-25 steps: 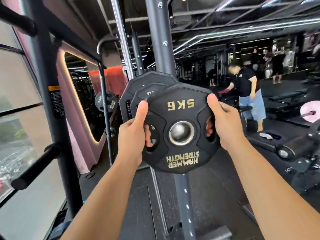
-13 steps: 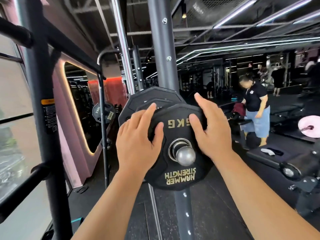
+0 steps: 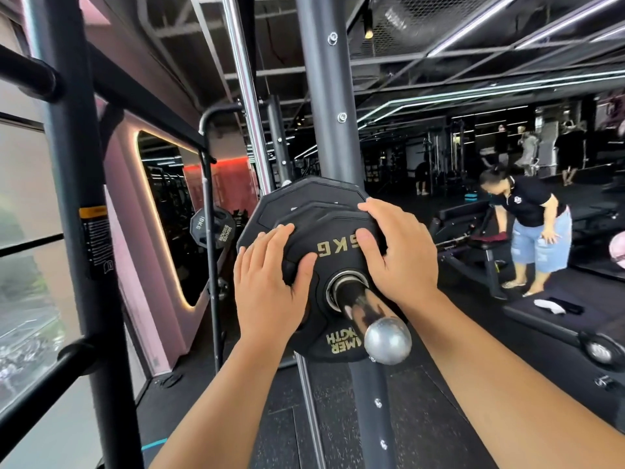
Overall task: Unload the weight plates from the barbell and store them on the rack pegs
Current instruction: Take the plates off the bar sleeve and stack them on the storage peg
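Entry: plate stowage, head view.

**Position.** The 5KG plate (image 3: 333, 248) is threaded on the chrome storage peg (image 3: 368, 316) at frame centre. The peg's shaft and rounded end stick out toward you in front of it. The plate is close against the plates behind it; I cannot tell whether it fully touches them.

**Grip.** Your left hand (image 3: 270, 286) and right hand (image 3: 397, 255) both lie flat on the plate's face. The fingers are straight and spread, pressing and not hooked round the rim or into the grip slots. Neither hand pinches anything.

**Progress (judgement).** This plate is effectively stored. At most it needs a last push to seat it, and then you let go. The barbell is not in view, so you cannot read from here how many plates are left on it. Expect to go back and check.

**Counts.**
- Hands on the plate: two.
- Plates on this peg: three by their visible edges, the front plate plus a mid plate (image 3: 338, 211) and a larger rear plate (image 3: 304, 192).
- Other stored plates: one, a 10KG plate (image 3: 211, 228), at centre left on a farther stand.
- Bare black pegs (image 3: 28, 74) on the near frame: two, at upper left and lower left.
- Rack upright (image 3: 323, 130) carrying your peg: one.
- One person (image 3: 531, 228) bends by a bench at the right, well apart from you.
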